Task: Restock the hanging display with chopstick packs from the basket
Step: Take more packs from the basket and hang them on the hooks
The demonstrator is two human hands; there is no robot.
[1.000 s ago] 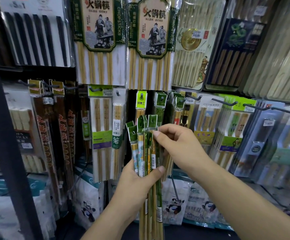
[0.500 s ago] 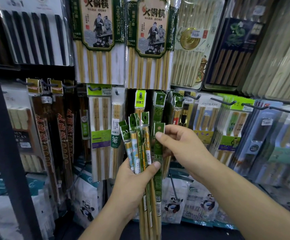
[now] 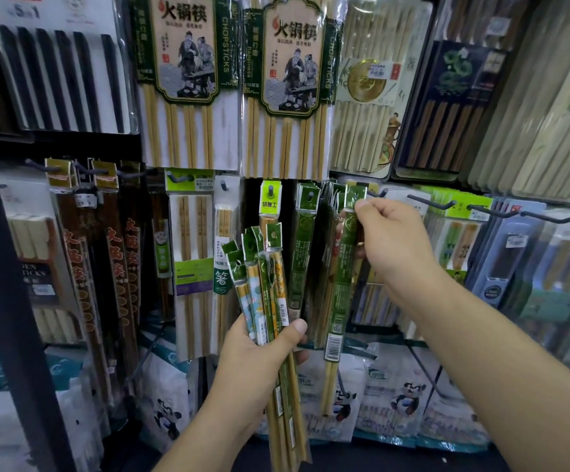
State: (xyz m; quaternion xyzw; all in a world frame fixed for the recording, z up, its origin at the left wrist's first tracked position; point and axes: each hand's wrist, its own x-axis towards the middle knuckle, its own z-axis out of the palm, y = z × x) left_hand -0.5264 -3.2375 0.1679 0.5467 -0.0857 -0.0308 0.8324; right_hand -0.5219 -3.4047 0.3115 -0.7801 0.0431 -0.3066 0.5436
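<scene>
while the left hand [image 3: 253, 362] grips a bundle [image 3: 263, 277] of slim green-topped packs down low, the right hand [image 3: 392, 240] pinches one long green pack [image 3: 341, 274] near its header, held high beside the hanging packs [image 3: 305, 233], bamboo tips showing below.

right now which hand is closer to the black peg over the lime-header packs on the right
Right. The right hand, pinching a single green pack, is just below-left of the black peg; the left hand is far lower left, gripping the bundle of packs.
</scene>
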